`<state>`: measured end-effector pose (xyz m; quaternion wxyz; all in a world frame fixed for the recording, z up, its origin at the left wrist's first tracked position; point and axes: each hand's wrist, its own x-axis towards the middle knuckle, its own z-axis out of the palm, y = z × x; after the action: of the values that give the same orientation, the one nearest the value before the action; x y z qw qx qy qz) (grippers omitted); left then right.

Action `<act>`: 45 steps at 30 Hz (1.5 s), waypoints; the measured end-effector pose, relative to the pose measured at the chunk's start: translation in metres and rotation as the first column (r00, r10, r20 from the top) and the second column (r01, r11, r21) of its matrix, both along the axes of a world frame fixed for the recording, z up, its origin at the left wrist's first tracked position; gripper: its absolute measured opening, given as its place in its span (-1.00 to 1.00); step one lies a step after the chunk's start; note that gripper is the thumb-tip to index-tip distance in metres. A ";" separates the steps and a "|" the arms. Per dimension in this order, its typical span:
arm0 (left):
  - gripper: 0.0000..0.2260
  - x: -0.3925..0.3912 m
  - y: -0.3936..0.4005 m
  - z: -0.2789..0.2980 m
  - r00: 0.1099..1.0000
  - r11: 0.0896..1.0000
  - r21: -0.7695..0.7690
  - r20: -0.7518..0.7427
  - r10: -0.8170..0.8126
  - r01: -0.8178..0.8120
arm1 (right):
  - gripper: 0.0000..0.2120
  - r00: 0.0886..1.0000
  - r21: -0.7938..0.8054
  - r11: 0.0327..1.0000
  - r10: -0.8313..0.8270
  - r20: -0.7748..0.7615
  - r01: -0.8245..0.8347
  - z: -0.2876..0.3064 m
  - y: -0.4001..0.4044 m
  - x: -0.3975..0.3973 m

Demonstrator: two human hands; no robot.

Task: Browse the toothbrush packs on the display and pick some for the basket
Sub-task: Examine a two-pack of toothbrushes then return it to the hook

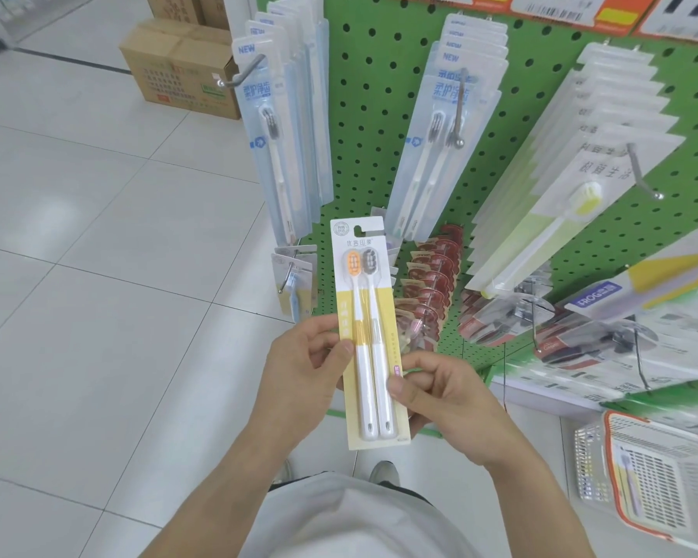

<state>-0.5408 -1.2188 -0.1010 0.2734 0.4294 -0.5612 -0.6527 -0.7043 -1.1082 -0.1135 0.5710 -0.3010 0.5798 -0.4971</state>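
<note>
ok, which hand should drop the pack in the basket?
Right. The basket sits low on the right, nearest the right hand; both hands grip the two-brush pack, so the left hand releases.

Retail shop, toiletries aisle. Evidence: green pegboard display [383, 126] with metal hooks [246, 72] carrying rows of carded toothbrush packs [440, 138]; price labels [557, 8] along the top edge, print too blurred to read; white wire shopping basket [593, 465] at lower right; stacked cardboard stock cartons [178, 66] on pale tiled floor [97, 255].
</note>
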 end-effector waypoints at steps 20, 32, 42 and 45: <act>-0.63 -0.005 0.005 0.006 0.976 0.968 -0.249 0.208 0.071 -0.018 | -0.90 0.917 -0.130 0.983 -0.169 -0.360 0.131 -0.002 -0.008 0.012; -0.70 -0.005 -0.002 0.007 0.994 0.994 -0.077 0.074 0.084 -0.079 | -0.92 0.936 -0.244 0.956 -0.229 -0.266 0.165 0.007 -0.014 0.022; -0.72 -0.003 -0.001 0.007 0.984 0.984 -0.008 -0.034 -0.176 0.175 | -0.45 0.966 -0.172 0.957 -0.247 -0.077 0.231 -0.001 -0.019 0.015; -0.80 -0.003 -0.005 0.008 0.989 0.989 -0.048 0.051 -0.139 0.141 | -0.48 0.939 -0.160 0.941 -0.320 -0.129 0.299 -0.005 -0.019 0.010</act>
<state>-0.5442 -1.2233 -0.0933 0.2246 0.3970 -0.6130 -0.6451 -0.6938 -1.1271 -0.1185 0.4173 -0.2819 0.6264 -0.5950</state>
